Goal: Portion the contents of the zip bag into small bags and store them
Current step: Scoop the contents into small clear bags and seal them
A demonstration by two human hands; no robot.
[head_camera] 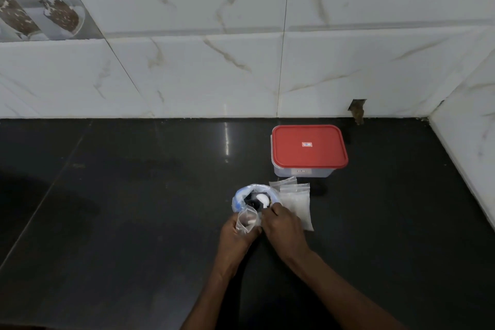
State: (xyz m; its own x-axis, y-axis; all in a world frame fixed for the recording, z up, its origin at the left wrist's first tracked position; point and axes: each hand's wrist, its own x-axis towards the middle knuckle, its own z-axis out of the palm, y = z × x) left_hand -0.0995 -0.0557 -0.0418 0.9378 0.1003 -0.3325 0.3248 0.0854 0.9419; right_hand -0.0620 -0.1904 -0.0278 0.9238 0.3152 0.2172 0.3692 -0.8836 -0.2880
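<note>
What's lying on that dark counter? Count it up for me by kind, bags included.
Small bags: 3 (one held in the left hand, two lying overlapped; more may hide beneath)
Big zip bag: 1
White scoop: 1
Red-lidded box: 1
Total: 6

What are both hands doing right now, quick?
Left hand: holding a small clear bag.
Right hand: pinching a white spoon over the big zip bag.
</note>
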